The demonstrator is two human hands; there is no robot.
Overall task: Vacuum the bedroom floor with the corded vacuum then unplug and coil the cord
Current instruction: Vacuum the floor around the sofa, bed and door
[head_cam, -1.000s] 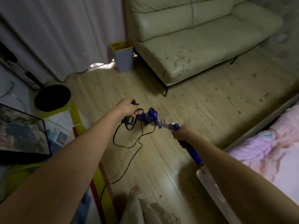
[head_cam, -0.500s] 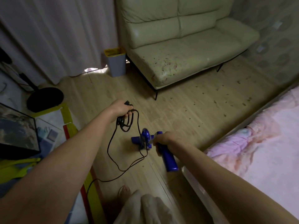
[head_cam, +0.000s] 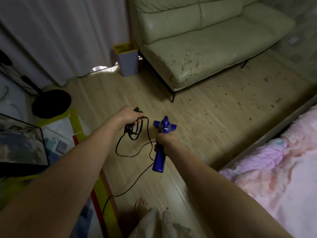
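From the head view, the left hand (head_cam: 127,115) has its grip clamped on a bundle of black cord (head_cam: 133,133), the plug partly hidden behind its knuckles. The right hand (head_cam: 165,140) grips the blue vacuum (head_cam: 160,158), covering its mid-handle; the nozzle beyond points at the floor (head_cam: 205,127).

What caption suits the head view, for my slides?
Left hand grips coiled cord; right hand holds blue vacuum.

Dim, soft-focus, edges wide-angle warped
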